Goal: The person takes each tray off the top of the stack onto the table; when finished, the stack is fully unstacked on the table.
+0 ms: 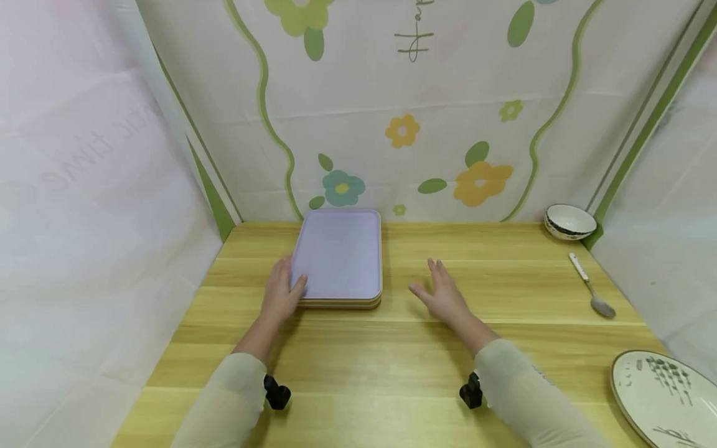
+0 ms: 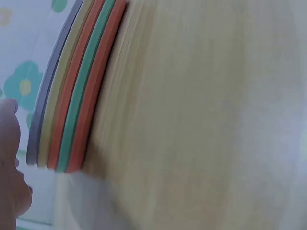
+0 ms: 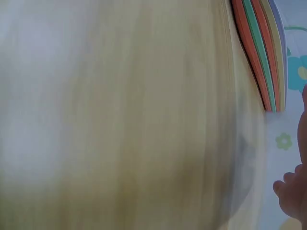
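A stack of several flat trays lies on the wooden table near the back wall, with a lilac tray on top. The left wrist view shows the stack's edges in lilac, yellow, red, green and orange. My left hand rests at the stack's near left corner, thumb on the top tray's rim and fingers along its left side. My right hand hovers open above the table to the right of the stack, fingers spread, touching nothing. The right wrist view shows the stack's edge and blurred fingers.
A white bowl with a dark rim stands at the back right corner. A spoon lies in front of it. A patterned plate sits at the near right edge. Flowered cloth walls close in three sides.
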Tool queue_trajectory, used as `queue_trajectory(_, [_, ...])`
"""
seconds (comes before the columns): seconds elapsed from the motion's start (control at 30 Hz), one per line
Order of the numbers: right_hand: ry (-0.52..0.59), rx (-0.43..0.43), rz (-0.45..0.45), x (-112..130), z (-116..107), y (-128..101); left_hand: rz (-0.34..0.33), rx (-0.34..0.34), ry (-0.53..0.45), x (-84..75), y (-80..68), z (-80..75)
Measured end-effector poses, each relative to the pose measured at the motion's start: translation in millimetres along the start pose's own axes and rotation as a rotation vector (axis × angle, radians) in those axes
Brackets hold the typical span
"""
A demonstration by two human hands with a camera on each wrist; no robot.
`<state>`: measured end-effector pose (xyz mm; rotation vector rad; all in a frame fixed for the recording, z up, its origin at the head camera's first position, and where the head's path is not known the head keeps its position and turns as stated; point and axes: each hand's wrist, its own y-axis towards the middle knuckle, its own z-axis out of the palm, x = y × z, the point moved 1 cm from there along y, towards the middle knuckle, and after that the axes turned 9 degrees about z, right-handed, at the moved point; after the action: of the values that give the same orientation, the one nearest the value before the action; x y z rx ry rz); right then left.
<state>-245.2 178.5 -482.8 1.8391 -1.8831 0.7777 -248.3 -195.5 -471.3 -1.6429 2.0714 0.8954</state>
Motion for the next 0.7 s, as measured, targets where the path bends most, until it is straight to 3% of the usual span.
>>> queue_trajectory(0.33, [0.216,0.068,-0.019,26.8,39.7,-3.7,-0.206,-0.106,-0.384,18.1,-19.1,0.4])
queue_trajectory(0.7, [0.390,0.161,-0.002,49.9,69.0,-3.8,-0.231,-0.199,-0.437,22.1,-21.5,6.8])
